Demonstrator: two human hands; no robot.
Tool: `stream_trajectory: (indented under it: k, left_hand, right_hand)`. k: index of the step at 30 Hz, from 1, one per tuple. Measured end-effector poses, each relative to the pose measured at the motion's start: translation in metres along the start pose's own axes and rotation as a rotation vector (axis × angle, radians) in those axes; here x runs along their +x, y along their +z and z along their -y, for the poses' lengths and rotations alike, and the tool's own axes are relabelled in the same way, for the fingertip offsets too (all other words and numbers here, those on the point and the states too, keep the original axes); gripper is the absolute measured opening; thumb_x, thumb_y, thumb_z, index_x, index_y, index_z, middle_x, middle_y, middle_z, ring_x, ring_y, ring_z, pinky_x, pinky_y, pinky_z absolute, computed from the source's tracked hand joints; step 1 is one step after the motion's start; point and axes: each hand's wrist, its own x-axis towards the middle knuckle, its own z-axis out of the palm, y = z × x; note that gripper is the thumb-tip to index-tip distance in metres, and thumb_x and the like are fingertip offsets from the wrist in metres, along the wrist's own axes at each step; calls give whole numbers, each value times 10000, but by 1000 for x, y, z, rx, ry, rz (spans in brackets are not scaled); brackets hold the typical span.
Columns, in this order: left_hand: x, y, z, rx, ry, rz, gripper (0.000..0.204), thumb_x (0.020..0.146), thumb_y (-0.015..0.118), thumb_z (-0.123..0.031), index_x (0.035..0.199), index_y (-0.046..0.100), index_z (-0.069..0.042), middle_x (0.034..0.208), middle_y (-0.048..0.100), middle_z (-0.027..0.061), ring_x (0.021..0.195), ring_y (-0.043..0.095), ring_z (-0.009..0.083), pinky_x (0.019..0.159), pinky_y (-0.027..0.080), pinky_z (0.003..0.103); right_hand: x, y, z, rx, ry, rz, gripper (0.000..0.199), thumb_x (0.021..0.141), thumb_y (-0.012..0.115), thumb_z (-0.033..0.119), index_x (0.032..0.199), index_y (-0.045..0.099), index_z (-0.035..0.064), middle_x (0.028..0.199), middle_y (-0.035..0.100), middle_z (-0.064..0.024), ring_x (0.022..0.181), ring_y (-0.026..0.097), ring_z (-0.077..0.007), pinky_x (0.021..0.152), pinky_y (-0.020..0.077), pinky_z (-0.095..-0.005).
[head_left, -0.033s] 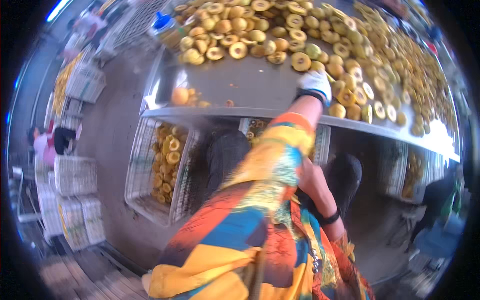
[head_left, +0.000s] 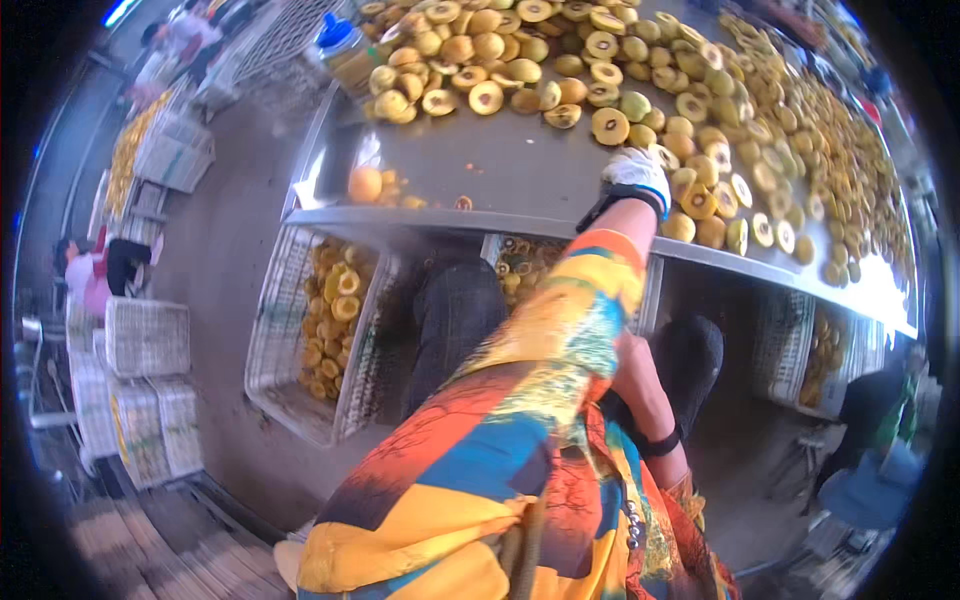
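My left hand (head_left: 637, 170), in a white glove, stretches out over the metal table at the near edge of a heap of halved yellow peaches (head_left: 610, 127). Cut faces with dark centres show on many of them. One pale half (head_left: 662, 157) lies right beside the gloved fingers. The fingers point away and are blurred, so whether they hold anything does not show. My right hand (head_left: 628, 362) is low, by my lap, below the table edge. The left sleeve covers its fingers, and what it holds is hidden. A dark band circles the right wrist.
A blue-lidded clear jar (head_left: 345, 50) stands at the table's far left. An orange-yellow lump (head_left: 365, 184) and scraps lie on the metal table (head_left: 440, 165). Under it are white crates of peaches (head_left: 275, 330). More crates (head_left: 147, 338) are stacked left; a person (head_left: 90, 265) sits beyond.
The whole view has shifted a little. My left hand stays at the edge of the peach heap; my right hand stays low behind the left sleeve.
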Motion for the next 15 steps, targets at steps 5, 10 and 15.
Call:
stream_trajectory:
  k: [5, 10, 15]
  left_hand:
    - [-10, -37, 27, -126, 62, 230, 273, 791, 525, -165, 1010, 647, -58, 1064, 623, 149, 981, 609, 284, 844, 490, 386]
    - [-40, -65, 85, -1480, 109, 570, 153, 820, 554, -197, 861, 579, -52, 720, 542, 31, 647, 542, 129, 518, 443, 217]
    - [-117, -93, 120, -1790, -149, 477, 421, 916, 435, -432, 1071, 509, -47, 835, 604, 71, 582, 553, 116, 401, 409, 200]
  right_hand:
    - [-5, -1, -19, -38, 134, -44, 236, 776, 618, 161, 829, 464, -9, 668, 561, -283, 676, 562, -454, 552, 454, -499]
    - [10, -17, 12, -23, 190, -192, 240, 761, 628, 106, 880, 440, 15, 645, 550, -263, 668, 555, -459, 536, 433, -501]
    - [34, -22, 40, -1, 101, -229, 224, 770, 588, 104, 871, 413, 8, 644, 550, -261, 634, 554, -455, 543, 435, -502]
